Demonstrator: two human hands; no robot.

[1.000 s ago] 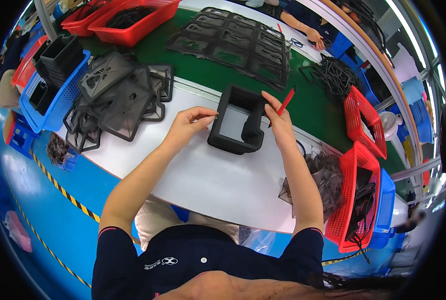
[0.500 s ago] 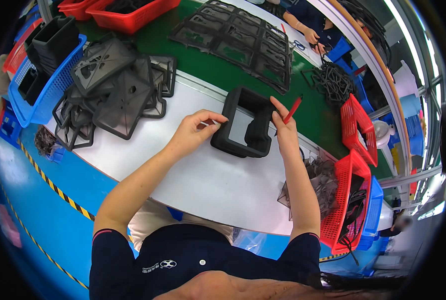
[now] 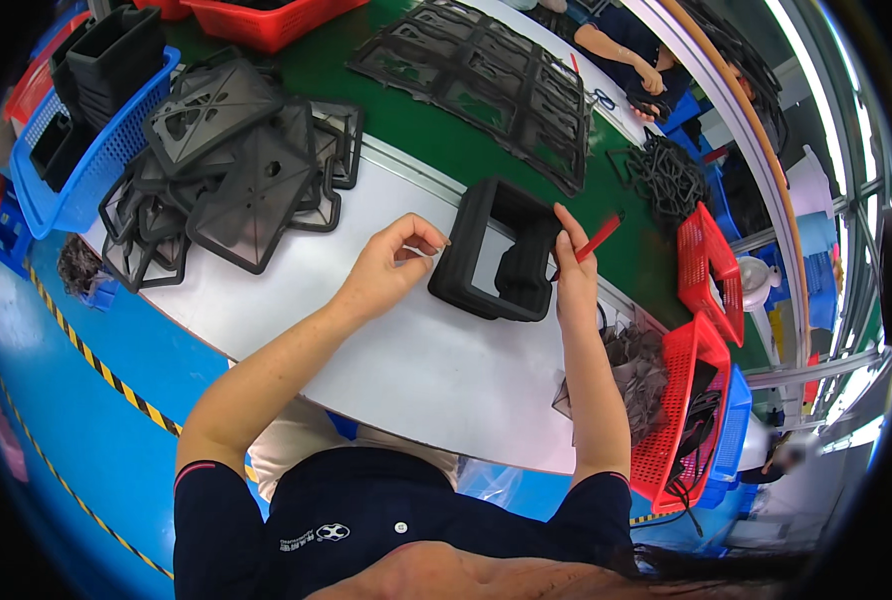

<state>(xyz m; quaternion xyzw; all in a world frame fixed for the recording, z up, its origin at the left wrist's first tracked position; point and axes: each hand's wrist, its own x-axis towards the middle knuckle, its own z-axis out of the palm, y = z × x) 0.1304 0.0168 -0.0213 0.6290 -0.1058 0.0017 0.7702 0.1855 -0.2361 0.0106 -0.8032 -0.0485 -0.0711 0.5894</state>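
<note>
A thick black rectangular rubber-looking frame (image 3: 456, 268) with an open middle stands on the white worktop in front of me. My left hand (image 3: 391, 262) is at its left wall, fingers curled in a pinch; whether anything small is between the fingertips does not show. At the opposite side, my right hand (image 3: 575, 275) rests its fingers against the right wall. A slim red pen-like tool (image 3: 599, 238) is held in that same hand, sticking out up and to the right; its working end is hidden.
Left of the frame lies a heap of dark moulded sheets (image 3: 256, 195), with a blue basket (image 3: 51, 205) of black frames beyond. A large dark moulded sheet (image 3: 476, 85) covers part of the green surface ahead. Red baskets (image 3: 671, 430) and grey scraps (image 3: 634, 375) sit right. A co-worker's hand (image 3: 650, 80) shows far off.
My left fingertips have curled in and drawn slightly back from the frame's wall. The red tool has tilted further to the right in my right hand. The whole view has shifted slightly.
</note>
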